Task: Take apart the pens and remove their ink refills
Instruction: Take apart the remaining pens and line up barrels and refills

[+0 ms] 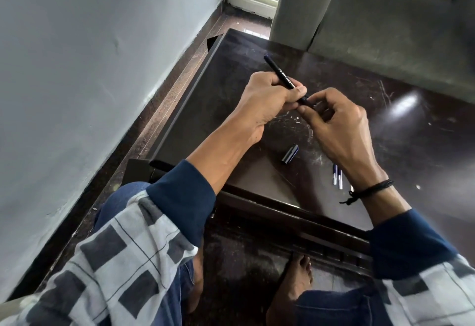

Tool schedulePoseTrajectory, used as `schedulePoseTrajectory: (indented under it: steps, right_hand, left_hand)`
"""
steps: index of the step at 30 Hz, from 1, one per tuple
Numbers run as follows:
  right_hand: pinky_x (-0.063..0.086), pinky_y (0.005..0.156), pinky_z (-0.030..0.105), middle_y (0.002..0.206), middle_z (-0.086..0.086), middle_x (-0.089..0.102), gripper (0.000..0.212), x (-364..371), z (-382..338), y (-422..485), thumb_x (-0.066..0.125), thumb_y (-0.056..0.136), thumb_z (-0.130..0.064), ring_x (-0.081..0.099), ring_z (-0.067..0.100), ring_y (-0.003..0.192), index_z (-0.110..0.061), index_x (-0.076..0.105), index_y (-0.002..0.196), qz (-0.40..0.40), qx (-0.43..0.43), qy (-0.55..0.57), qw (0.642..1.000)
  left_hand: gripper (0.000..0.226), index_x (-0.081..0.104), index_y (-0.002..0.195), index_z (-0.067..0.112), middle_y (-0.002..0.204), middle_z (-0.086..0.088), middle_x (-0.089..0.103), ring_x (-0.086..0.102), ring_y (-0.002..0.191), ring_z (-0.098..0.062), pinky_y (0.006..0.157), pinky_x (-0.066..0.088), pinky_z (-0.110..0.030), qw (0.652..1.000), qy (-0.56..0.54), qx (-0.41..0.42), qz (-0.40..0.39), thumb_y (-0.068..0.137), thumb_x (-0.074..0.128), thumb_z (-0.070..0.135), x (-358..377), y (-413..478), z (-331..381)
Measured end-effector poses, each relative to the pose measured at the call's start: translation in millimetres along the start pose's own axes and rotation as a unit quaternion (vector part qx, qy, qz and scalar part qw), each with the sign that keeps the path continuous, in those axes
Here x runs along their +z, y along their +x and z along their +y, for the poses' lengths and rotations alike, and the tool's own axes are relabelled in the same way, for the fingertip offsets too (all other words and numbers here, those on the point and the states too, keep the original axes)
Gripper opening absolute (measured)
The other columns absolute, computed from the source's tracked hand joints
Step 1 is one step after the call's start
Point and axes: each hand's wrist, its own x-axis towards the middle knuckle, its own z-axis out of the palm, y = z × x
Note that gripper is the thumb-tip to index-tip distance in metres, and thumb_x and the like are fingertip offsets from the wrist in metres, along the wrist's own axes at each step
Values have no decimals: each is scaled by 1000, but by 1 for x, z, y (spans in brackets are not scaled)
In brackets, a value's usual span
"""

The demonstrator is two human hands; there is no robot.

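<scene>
A black pen (279,70) with white lettering slants up and away from my hands over the dark table (221,110). My left hand (267,97) grips its barrel near the lower end. My right hand (331,120) pinches the pen's tip end between thumb and fingertips. A black pen cap (290,154) lies on the table below the hands. Ink refills (337,176) with blue and clear sections lie beside my right wrist, partly hidden by it.
A grey sofa (385,30) stands behind the table at the upper right. A pale wall (90,69) runs along the left, with a strip of floor between it and the table edge. My bare feet (295,282) rest under the near edge.
</scene>
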Motion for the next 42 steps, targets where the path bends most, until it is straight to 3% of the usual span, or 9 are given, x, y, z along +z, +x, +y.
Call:
schedulePoseTrajectory:
  steps: [4,7,13,20,26,32,42]
  right_hand:
    - [55,67,45,77,-4,70,13,-1,0,-1,67,97,-30,65,18,70,-18,70,97,-9,-9,1,1000]
    - [54,67,43,74,-8,69,15,-2,0,0,62,100,-32,64,13,67,-20,72,97,-18,-6,-3,1000]
    - [54,69,36,79,-9,66,23,-4,1,1,74,90,-44,63,10,72,-26,66,102,-11,7,-7,1000]
    - [54,69,48,73,-6,69,14,-3,1,1,63,99,-33,65,20,68,-21,70,94,-21,-2,-4,1000]
    - [53,66,35,75,-10,64,22,-2,2,0,70,93,-44,61,11,70,-25,69,105,-15,-2,-5,1000]
    - [54,65,44,77,-7,64,22,0,4,-1,72,93,-39,60,17,67,-20,67,103,-16,-18,-16,1000]
    - [52,66,37,76,-7,64,21,1,3,0,72,93,-39,57,14,68,-22,72,104,-16,-12,-24,999]
  left_hand:
    - [7,75,93,-2,83,-7,74,72,77,-11,77,62,-26,1000,1,0,-5,87,75,1,0,1,0]
    - [8,74,94,-3,82,-7,73,72,78,-13,77,61,-25,1000,-3,-1,-6,86,75,0,0,0,0]
    - [8,74,95,-2,81,-9,72,71,74,-16,83,62,-33,1000,-4,-4,-3,87,74,1,0,0,-1]
    - [9,74,94,-3,80,-8,72,71,76,-16,85,62,-34,1000,-3,-2,-1,86,75,2,0,0,-2]
    - [6,74,93,0,82,-8,73,73,77,-16,84,62,-34,1000,-4,-1,-3,87,74,3,-1,-1,-2]
    - [9,74,94,-1,83,-10,74,74,73,-15,74,61,-25,1000,-6,-1,2,87,75,5,-1,-3,0]
    - [8,75,95,1,81,-7,73,71,76,-16,84,62,-35,1000,17,2,6,89,73,5,-1,-3,0]
